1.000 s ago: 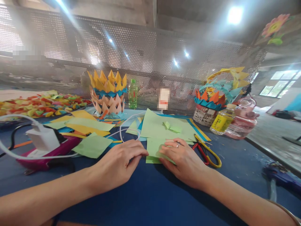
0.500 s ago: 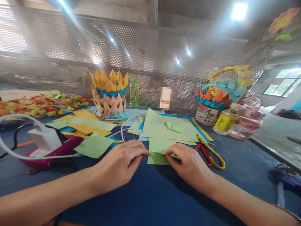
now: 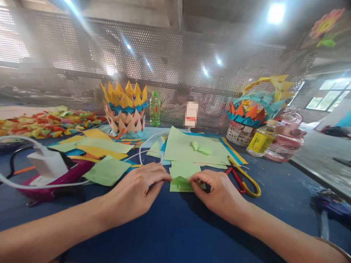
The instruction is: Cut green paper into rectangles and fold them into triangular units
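The left hand (image 3: 137,193) and the right hand (image 3: 219,195) both pinch a small green paper (image 3: 182,179) with narrow fingertips. The paper lies on the blue worktop (image 3: 175,233), near the scissors (image 3: 242,177).

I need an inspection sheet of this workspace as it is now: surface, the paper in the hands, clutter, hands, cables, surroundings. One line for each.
Surface: dark blue table, bare in front of the hands.
Job's things: small green paper piece, partly folded, lying on a green sheet; both hands pinch it.
Clutter: loose coloured sheets, scissors right of the hands, two paper baskets, bottles, pile of folded pieces far left.
Grippers: left hand and right hand, fingertips closed on the piece.
Cables: white cable from a white charger runs among the sheets; a black cable is at the left edge.
Surroundings: perforated metal screen behind the table; window at right.
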The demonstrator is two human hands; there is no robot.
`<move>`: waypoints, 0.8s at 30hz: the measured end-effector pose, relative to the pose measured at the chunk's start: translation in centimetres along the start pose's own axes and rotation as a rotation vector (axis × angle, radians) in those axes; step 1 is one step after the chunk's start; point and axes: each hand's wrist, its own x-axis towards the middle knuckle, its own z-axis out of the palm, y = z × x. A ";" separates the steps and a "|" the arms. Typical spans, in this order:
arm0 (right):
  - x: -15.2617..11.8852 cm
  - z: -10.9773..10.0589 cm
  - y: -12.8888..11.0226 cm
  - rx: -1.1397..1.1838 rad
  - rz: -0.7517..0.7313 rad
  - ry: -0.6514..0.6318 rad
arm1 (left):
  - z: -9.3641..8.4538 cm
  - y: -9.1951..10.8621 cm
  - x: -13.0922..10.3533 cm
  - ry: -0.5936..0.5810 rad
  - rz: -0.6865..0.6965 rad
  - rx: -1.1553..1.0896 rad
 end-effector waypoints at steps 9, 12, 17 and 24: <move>-0.2 0.4 0.6 0.007 -0.023 0.022 | 0.1 -0.1 0.1 0.039 -0.003 0.038; -0.2 0.3 0.4 -0.004 -0.102 0.102 | 0.1 0.3 0.2 0.048 -0.060 0.030; -0.3 -0.7 -0.7 -0.042 -0.327 0.230 | 0.3 0.1 0.3 0.073 -0.208 -0.097; -0.7 -1.2 -1.2 -0.101 -0.427 0.253 | 0.7 -0.5 0.3 -0.082 -0.418 -0.463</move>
